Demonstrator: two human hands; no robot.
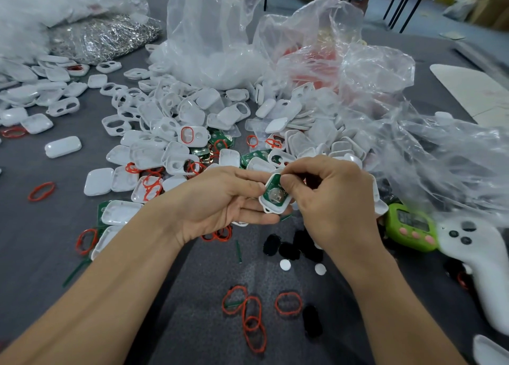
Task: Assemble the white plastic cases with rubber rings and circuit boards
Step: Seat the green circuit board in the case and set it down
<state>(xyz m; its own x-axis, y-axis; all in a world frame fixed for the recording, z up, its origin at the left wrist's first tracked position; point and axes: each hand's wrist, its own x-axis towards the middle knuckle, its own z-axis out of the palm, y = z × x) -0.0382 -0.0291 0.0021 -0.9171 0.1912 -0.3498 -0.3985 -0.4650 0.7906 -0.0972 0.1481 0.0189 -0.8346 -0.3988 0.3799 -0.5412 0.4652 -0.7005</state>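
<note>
Grey table (41, 240) covered in stock, clear plastic bags (214, 34) slumped open at the back so parts spill within reach. Heap of white case halves (170, 122) spread mid-table, loose green boards mixed in. My left hand (220, 199) is palm up in front of me, fingers under and thumb on the edge of one white case half (268, 206), gripping it hollow side up to keep it level. My right hand (330, 196) has curled fingers, thumb and forefinger pinching the top end of the green circuit board (274, 195) lying in that shell, I judge to seat it. Red rubber rings (253, 315) lie loose near me, handy for later; can't tell if one is already in this shell
</note>
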